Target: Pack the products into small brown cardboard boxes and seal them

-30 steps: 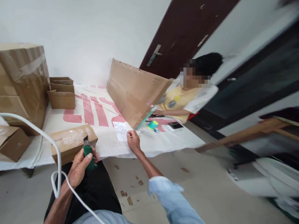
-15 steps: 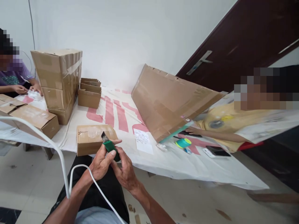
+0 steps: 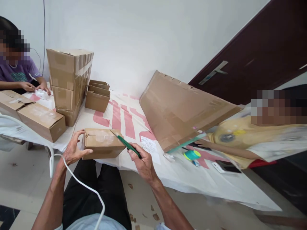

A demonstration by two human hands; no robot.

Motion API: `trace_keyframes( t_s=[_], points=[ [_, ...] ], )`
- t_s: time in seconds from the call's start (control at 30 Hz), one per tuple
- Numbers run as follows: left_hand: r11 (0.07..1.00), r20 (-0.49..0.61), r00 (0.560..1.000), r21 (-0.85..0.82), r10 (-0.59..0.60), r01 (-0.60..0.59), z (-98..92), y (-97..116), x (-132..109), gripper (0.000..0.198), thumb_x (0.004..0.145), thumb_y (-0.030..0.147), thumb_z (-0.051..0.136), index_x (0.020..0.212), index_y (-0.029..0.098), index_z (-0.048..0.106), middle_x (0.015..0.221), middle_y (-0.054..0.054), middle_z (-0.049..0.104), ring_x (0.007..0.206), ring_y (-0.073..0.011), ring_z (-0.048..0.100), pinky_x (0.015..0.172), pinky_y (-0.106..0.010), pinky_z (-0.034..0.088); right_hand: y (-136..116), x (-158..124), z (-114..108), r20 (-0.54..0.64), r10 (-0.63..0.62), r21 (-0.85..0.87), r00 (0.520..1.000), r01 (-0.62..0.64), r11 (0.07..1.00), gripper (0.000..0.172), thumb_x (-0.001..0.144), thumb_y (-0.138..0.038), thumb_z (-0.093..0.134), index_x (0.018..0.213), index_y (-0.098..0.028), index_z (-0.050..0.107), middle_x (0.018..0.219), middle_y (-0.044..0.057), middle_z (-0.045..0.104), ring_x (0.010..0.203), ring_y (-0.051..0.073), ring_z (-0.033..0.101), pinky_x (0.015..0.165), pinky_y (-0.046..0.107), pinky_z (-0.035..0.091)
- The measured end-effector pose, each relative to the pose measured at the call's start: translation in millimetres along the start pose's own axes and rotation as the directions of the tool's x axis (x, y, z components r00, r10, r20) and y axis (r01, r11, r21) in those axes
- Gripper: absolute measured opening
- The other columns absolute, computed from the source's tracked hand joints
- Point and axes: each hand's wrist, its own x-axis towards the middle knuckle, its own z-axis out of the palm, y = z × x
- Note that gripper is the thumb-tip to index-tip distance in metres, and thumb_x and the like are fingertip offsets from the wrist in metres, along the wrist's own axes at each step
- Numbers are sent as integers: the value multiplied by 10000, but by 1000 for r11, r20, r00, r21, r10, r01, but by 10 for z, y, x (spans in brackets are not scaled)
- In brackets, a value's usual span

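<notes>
A small taped cardboard box (image 3: 103,152) lies at the table's near edge, in front of my lap. My left hand (image 3: 73,151) spans its left end, the thumb along the front side and the fingertips at the back corner. In my right hand (image 3: 144,165) is a green utility knife (image 3: 129,147), its blade out and pointing up and left. The blade tip is over the right part of the box top; whether it touches the cardboard I cannot tell.
Tall stacked cartons (image 3: 68,80) and a small open carton (image 3: 98,100) stand behind on the left. A large cardboard panel (image 3: 182,108) leans at the right. A white cable (image 3: 88,183) loops over my left forearm. Persons sit at both sides; a phone (image 3: 227,166) lies right.
My hands have separated. The left has moved from the knife to the box's left end. The right now holds the knife alone, farther right, with its blade over the box.
</notes>
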Motion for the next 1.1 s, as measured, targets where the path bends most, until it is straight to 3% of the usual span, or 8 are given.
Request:
trace_keyframes(
  t_s=[0.13,0.4,0.6,1.1],
  points=[
    [997,24,1000,-69,-19,21,71,-142,48,799,743,488,903,1395,246,509,1665,-216,444,1505,-424,501,1109,-593,504,-18,142,-30,32,2,-18,999,-2,1000,408,948,-565,632,1073,-205,778,772,6,632,661,171,516,621,298,469],
    [961,70,997,-274,-23,42,137,-273,207,822,609,446,981,1223,239,476,1592,-209,513,1535,-409,480,1150,-574,497,-6,331,-9,44,24,-33,999,-22,999,360,925,-530,649,1044,-207,751,777,8,689,636,162,535,626,296,477],
    [961,29,1000,-275,-5,13,148,-246,129,807,572,415,997,1172,250,483,1580,-188,523,1459,-401,546,1146,-588,499,37,380,1,56,31,-17,998,-30,999,349,911,-541,663,1004,-214,739,753,5,674,658,169,549,613,291,463],
    [963,101,994,-270,45,-16,13,-194,-59,788,603,367,997,1251,250,565,1567,-163,514,1466,-382,522,1184,-561,491,41,336,65,91,22,-4,996,-22,1000,366,913,-553,655,994,-210,752,753,22,734,656,185,605,669,323,524]
  ],
)
